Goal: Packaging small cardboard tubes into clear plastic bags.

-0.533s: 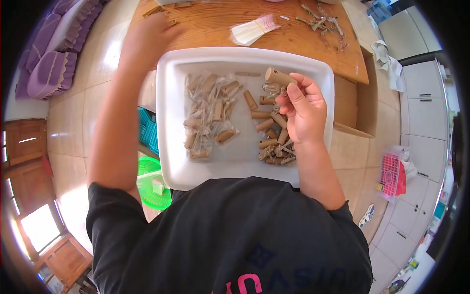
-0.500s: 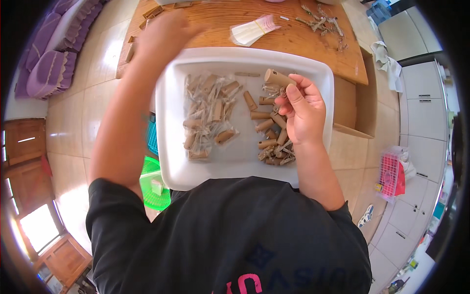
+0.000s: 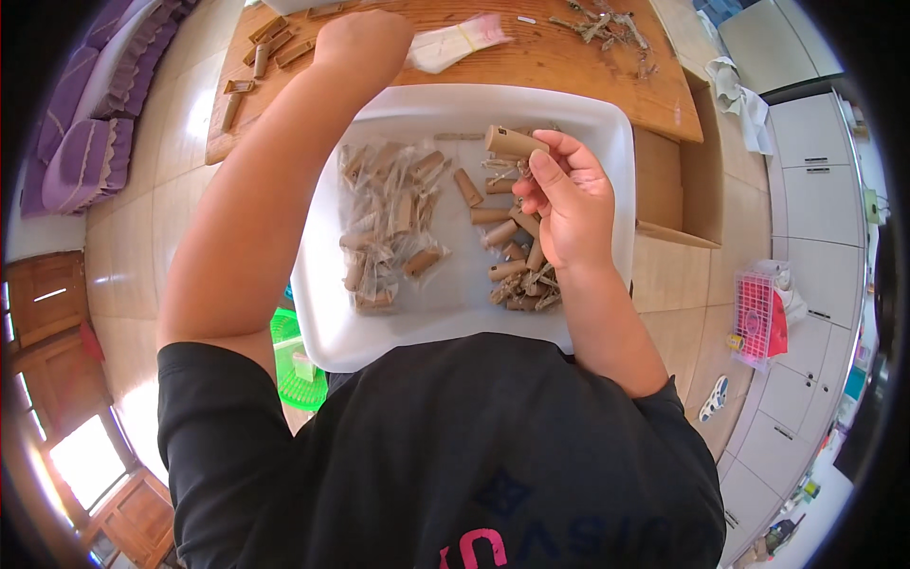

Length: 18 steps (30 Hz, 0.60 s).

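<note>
My right hand (image 3: 573, 194) grips a brown cardboard-like tube (image 3: 515, 141) between thumb and fingers. Dried, twig-like strands hang just beneath it, partly covered by the fingers. Over the table, my left hand (image 3: 365, 47) reaches beside a fan of clear plastic bags (image 3: 450, 45); its fingers are hidden behind the back of the hand. Below both hands lies a white plastic tub (image 3: 607, 114). Bagged brown tubes (image 3: 393, 223) fill its left part. Loose tubes (image 3: 493, 216) and dried strands (image 3: 536, 287) lie at its right.
The wooden table (image 3: 559, 76) carries small brown trays and tubes (image 3: 270, 43) at left and dried twigs (image 3: 607, 28) at right. An open cardboard box (image 3: 697, 171) stands right of the tub. A green basket (image 3: 299, 365) sits low at left.
My left hand has moved right across the table and come up to the plastic bags. My right hand keeps its hold on the tube. The whole view has shifted slightly.
</note>
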Available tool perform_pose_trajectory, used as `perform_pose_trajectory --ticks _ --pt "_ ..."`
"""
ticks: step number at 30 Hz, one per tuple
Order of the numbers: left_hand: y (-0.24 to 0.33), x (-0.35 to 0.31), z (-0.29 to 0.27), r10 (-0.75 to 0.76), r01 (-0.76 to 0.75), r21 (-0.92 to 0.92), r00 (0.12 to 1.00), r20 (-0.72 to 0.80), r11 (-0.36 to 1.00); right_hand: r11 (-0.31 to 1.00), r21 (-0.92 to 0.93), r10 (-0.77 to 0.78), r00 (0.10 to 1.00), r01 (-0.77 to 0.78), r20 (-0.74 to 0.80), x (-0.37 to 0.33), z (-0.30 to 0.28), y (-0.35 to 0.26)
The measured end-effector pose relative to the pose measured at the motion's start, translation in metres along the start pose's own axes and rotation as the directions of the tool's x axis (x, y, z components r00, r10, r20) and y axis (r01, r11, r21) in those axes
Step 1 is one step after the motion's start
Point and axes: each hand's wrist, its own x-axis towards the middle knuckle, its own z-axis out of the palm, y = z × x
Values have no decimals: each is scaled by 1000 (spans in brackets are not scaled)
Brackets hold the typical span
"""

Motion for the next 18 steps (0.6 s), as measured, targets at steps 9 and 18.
perform_pose_trajectory --ticks 9,18 --pt "12 -82 -37 -294 141 -861 956 -10 488 983 -95 -160 987 158 -7 -4 1 -2" --pt "62 -138 -16 -123 483 -823 836 535 -299 886 -266 -363 926 379 109 -11 6 0"
